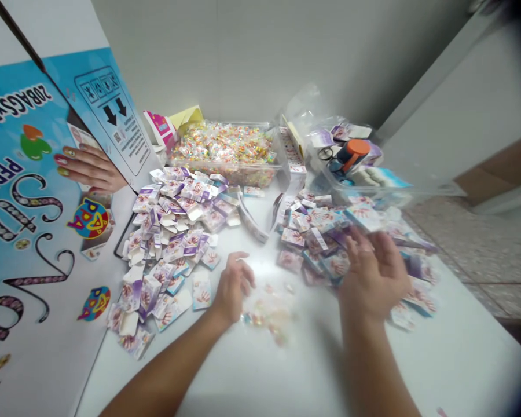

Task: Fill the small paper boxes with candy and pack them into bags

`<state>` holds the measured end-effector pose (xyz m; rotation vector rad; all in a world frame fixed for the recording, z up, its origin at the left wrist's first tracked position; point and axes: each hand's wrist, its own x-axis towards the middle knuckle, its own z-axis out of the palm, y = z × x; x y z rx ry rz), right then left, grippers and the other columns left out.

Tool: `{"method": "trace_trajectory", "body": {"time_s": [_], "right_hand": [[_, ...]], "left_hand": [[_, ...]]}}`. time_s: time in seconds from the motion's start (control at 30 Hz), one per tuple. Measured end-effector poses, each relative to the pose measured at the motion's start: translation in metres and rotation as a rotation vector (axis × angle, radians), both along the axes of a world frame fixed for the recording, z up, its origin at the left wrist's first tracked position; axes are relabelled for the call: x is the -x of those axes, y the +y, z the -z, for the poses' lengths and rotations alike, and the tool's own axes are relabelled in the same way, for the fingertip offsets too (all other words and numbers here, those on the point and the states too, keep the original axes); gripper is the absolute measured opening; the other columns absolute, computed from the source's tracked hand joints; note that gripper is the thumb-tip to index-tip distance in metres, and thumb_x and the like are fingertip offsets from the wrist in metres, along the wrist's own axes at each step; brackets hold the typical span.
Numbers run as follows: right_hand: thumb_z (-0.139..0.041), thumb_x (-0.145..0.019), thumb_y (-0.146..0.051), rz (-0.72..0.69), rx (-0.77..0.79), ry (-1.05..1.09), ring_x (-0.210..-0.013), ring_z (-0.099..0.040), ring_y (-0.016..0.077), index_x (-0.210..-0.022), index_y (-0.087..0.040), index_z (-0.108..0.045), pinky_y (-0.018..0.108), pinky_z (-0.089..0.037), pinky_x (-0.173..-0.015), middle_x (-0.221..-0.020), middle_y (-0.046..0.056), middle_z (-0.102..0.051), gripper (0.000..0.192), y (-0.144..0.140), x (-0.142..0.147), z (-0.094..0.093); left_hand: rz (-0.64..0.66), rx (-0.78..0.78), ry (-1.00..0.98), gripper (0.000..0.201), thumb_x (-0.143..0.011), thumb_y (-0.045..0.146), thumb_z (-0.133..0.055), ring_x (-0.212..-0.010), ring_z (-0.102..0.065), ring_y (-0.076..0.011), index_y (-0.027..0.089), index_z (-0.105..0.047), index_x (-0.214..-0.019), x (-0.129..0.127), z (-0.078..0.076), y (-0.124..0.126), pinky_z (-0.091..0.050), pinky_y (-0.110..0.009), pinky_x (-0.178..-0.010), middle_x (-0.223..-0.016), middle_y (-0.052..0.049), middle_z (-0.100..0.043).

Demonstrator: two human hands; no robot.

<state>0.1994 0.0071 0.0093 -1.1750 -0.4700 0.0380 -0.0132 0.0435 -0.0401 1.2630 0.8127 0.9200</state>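
My left hand [234,286] hovers above the white table, its fingers loosely curled and apart, holding nothing I can see. Just to its right lie several small clear packets with coloured bits [269,318], blurred. My right hand [373,275] is over the right-hand pile of small printed boxes [316,231]; motion smears it, but its fingers look apart and I see nothing gripped. Some boxes are hidden behind it. To the left of my left hand spreads a heap of small purple-and-white boxes [173,231], several with their flaps up.
A clear bin [230,174] full of colourful packets stands at the back. Right of it, another clear tub [373,188] holds an orange-capped item [356,150] and scissors [325,153]. A large printed carton [39,243] borders the left side. Curved strips [252,220] stand mid-table.
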Motion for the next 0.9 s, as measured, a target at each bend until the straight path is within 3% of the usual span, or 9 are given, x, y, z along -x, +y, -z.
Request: {"method": "trace_trajectory", "body": {"time_s": [0.07, 0.2, 0.3, 0.43, 0.53, 0.7, 0.9], "right_hand": [[-0.073, -0.078, -0.033, -0.07, 0.011, -0.017, -0.113, -0.068, 0.0284, -0.113, -0.014, -0.064, 0.055, -0.052, -0.102, -0.118, 0.01, -0.065, 0.041, 0.001, -0.003, 0.002], [-0.066, -0.085, -0.031, -0.012, 0.034, -0.138, -0.098, -0.071, 0.0257, -0.096, -0.014, -0.068, 0.053, -0.06, -0.087, -0.114, 0.01, -0.065, 0.02, -0.002, 0.007, 0.007], [-0.062, -0.089, -0.028, -0.037, 0.152, -0.389, -0.095, -0.068, 0.0247, -0.094, -0.018, -0.069, 0.05, -0.058, -0.083, -0.105, 0.009, -0.067, 0.014, -0.005, 0.018, 0.014], [-0.057, -0.092, -0.026, -0.352, 0.476, -0.828, -0.092, -0.066, 0.0233, -0.111, -0.021, -0.067, 0.041, -0.055, -0.082, -0.099, 0.009, -0.07, 0.022, -0.004, 0.035, 0.027], [-0.051, -0.096, -0.027, -0.526, 0.629, -0.974, -0.082, -0.068, 0.0206, -0.113, -0.019, -0.067, 0.033, -0.054, -0.071, -0.094, 0.009, -0.071, 0.025, -0.001, 0.046, 0.037], [-0.05, -0.097, -0.031, -0.495, 0.641, -1.028, -0.074, -0.068, 0.0176, -0.113, -0.016, -0.067, 0.028, -0.053, -0.067, -0.085, 0.007, -0.073, 0.028, 0.0, 0.049, 0.052], [-0.052, -0.095, -0.027, -0.396, 0.553, -1.048, -0.065, -0.066, 0.0147, -0.096, -0.017, -0.07, 0.026, -0.05, -0.064, -0.079, 0.005, -0.074, 0.02, -0.003, 0.04, 0.064]], "left_hand": [[0.008, -0.021, 0.017, 0.072, -0.089, 0.078, -0.02, -0.059, -0.053, -0.0138, 0.018, -0.045, -0.121, 0.001, 0.001, -0.001, -0.042, -0.025, -0.051, -0.078, -0.001, -0.055], [-0.004, -0.043, 0.023, 0.069, -0.092, 0.075, -0.019, -0.061, -0.053, -0.0142, 0.018, -0.047, -0.12, 0.002, 0.001, -0.001, -0.042, -0.026, -0.054, -0.079, -0.002, -0.056], [-0.017, -0.063, 0.015, 0.067, -0.093, 0.073, -0.019, -0.064, -0.054, -0.0145, 0.018, -0.047, -0.12, 0.002, 0.001, 0.001, -0.043, -0.026, -0.056, -0.08, -0.002, -0.056], [-0.014, -0.069, 0.018, 0.064, -0.096, 0.069, -0.017, -0.064, -0.054, -0.0139, 0.017, -0.047, -0.12, 0.002, 0.003, 0.001, -0.042, -0.026, -0.056, -0.08, -0.002, -0.057], [-0.004, -0.083, 0.014, 0.064, -0.096, 0.067, -0.018, -0.064, -0.054, -0.0137, 0.017, -0.048, -0.12, 0.001, 0.006, 0.001, -0.043, -0.026, -0.057, -0.08, -0.003, -0.058], [-0.04, -0.103, 0.008, 0.064, -0.095, 0.07, -0.022, -0.061, -0.053, -0.0134, 0.017, -0.05, -0.117, 0.0, 0.011, 0.002, -0.042, -0.025, -0.056, -0.077, -0.002, -0.059], [-0.14, -0.199, -0.043, 0.058, -0.098, 0.064, -0.024, -0.062, -0.05, -0.0129, 0.016, -0.053, -0.11, 0.0, 0.013, 0.004, -0.041, -0.025, -0.06, -0.073, -0.001, -0.056]]}}
